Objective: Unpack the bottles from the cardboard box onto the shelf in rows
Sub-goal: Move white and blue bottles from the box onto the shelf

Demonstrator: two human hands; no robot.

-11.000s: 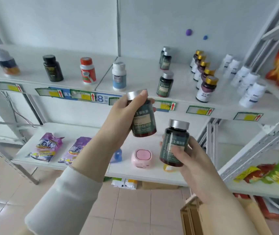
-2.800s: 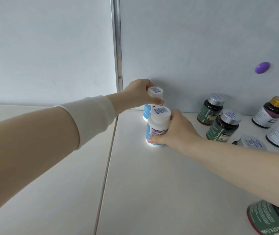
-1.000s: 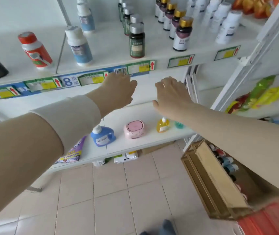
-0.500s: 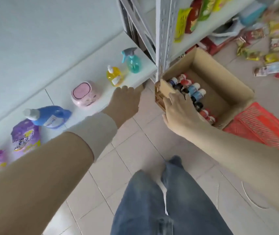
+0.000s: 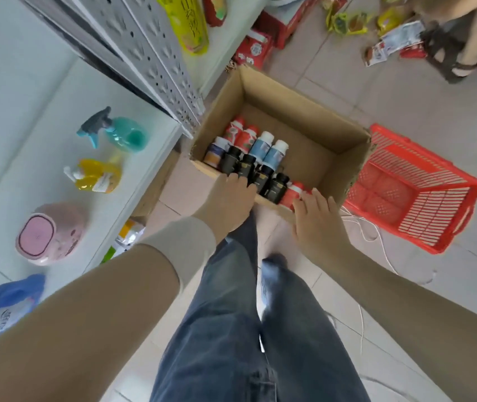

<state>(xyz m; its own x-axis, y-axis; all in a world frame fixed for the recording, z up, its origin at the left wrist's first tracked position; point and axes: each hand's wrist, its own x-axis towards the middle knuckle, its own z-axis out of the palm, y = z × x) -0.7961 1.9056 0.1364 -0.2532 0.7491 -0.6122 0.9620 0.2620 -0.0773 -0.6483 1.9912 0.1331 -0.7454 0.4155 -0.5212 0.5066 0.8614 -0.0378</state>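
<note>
Labels on the bottles (image 5: 263,153) are too blurry to read tbh. Left hand (image 5: 228,198) hides its own fingertips, right hand (image 5: 315,219) covers part of a red bottle (image 5: 291,194). Blue jug (image 5: 5,303) is cropped bottom-left.

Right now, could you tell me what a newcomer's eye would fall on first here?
The open cardboard box on the floor draws the eye, with bottles crowded along its near side. The left hand and right hand reach to its near edge. A bright red basket sits just right of it.
</note>
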